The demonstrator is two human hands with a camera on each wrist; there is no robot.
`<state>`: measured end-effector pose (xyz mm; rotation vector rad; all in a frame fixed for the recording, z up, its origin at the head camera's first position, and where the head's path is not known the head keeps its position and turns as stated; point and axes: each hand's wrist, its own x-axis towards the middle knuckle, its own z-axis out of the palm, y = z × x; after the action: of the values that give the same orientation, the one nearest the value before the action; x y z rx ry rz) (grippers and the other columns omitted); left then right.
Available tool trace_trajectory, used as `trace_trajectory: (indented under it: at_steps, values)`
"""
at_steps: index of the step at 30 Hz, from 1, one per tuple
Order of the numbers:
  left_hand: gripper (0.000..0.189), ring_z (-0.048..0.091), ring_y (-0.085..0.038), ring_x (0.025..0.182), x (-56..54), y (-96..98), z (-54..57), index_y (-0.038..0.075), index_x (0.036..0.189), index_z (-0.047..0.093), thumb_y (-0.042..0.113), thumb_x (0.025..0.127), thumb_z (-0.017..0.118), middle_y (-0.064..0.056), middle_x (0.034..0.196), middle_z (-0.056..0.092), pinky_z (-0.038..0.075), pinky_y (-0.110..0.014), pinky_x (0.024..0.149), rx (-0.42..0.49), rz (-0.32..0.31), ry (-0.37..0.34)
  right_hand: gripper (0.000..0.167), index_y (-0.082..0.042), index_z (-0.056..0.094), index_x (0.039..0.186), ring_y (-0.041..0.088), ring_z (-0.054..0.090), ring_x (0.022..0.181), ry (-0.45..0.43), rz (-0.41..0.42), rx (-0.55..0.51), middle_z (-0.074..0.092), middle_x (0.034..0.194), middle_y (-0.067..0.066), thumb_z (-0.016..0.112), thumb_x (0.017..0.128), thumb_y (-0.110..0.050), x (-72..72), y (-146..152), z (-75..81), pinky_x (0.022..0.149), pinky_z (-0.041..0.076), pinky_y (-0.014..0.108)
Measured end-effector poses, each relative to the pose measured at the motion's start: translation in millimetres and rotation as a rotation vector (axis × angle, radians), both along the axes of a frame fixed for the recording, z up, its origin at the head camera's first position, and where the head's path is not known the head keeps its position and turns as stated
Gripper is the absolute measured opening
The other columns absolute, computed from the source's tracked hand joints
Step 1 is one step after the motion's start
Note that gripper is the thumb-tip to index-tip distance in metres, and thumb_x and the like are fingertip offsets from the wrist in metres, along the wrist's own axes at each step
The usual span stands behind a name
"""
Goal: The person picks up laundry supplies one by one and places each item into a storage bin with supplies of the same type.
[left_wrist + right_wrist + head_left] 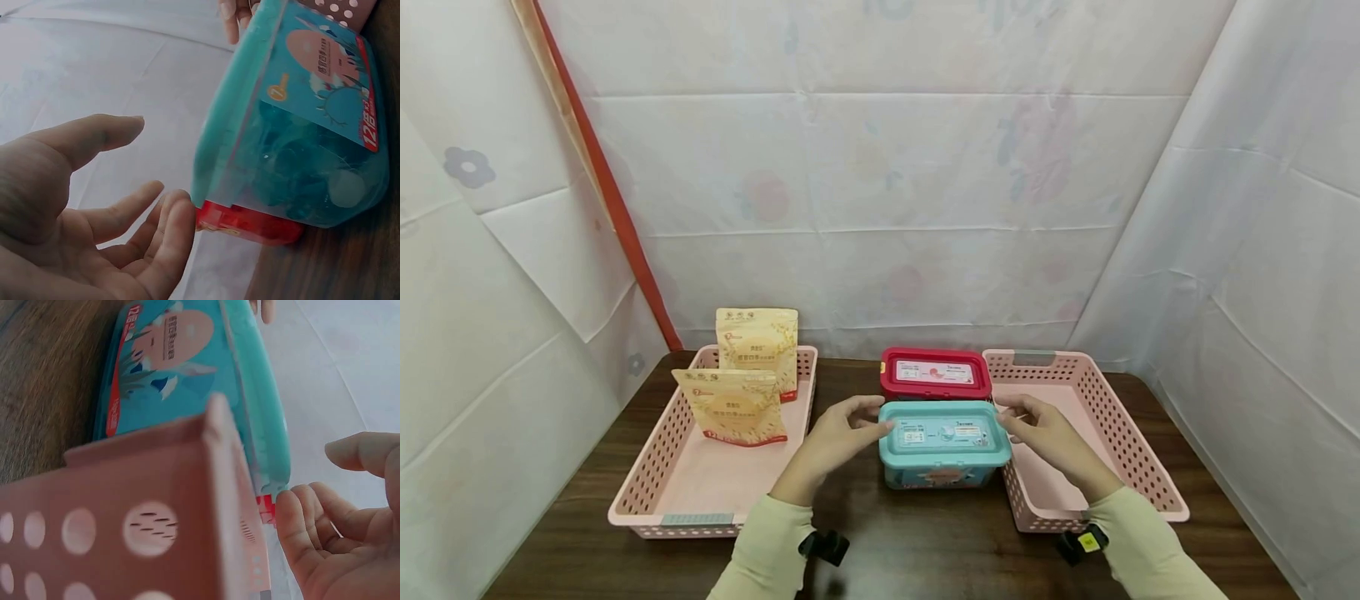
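Note:
A teal lidded plastic tub (946,433) stands on the dark wooden table, its clear side showing round pods in the left wrist view. Just behind it is a red lidded tub (936,372). My left hand (844,439) is at the teal lid's left end, thumb and fingers apart and loosely bent around nothing. At the opposite end, my right hand (1047,435) is held the same way, partly over the right basket's edge. Fingertips of both hands come close to the lid's corners; whether they touch, I cannot tell.
At left, a pink perforated basket (700,492) holds two yellow pouches (737,408) standing up. Another pink basket (1131,433) sits right beside the teal tub. White printed cloth (865,208) hangs behind the table and along both sides.

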<state>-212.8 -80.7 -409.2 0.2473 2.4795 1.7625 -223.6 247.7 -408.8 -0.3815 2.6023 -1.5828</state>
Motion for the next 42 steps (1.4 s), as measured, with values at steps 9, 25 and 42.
trace_trajectory:
  at_steps: [9,25,42]
  values:
    - [0.055,0.063,-0.021,0.099,-3.3,-0.5,-9.9,0.000,0.137,0.059,0.024,0.090,0.076,-0.011,0.120,0.064,0.055,-0.035,0.075,-0.046,-0.024,0.002,0.053,0.007,0.051,0.140,0.023,0.062,0.094,-0.024,-0.021,0.109,0.061,0.110,0.014,0.067,0.098,-0.020,-1.0,4.2,-6.1,0.077,0.054,0.039]
    - [0.056,0.066,-0.023,0.099,-2.5,2.6,-8.4,-0.001,0.136,0.060,0.016,0.087,0.080,-0.013,0.119,0.063,0.058,-0.035,0.076,-0.142,-0.032,0.059,0.051,0.004,0.057,0.138,0.019,0.063,0.093,-0.045,-0.024,0.168,0.067,0.108,0.010,0.070,0.096,-0.022,-1.6,5.2,-2.8,0.077,0.053,0.035]
    - [0.055,0.065,-0.023,0.095,-0.4,1.9,-4.0,-0.007,0.134,0.059,0.012,0.086,0.080,-0.016,0.112,0.060,0.058,-0.034,0.075,-0.180,-0.058,0.092,0.047,0.007,0.058,0.134,0.018,0.061,0.085,-0.007,0.013,0.237,0.066,0.097,0.007,0.070,0.095,-0.017,-2.7,0.6,4.1,0.070,0.053,0.031]
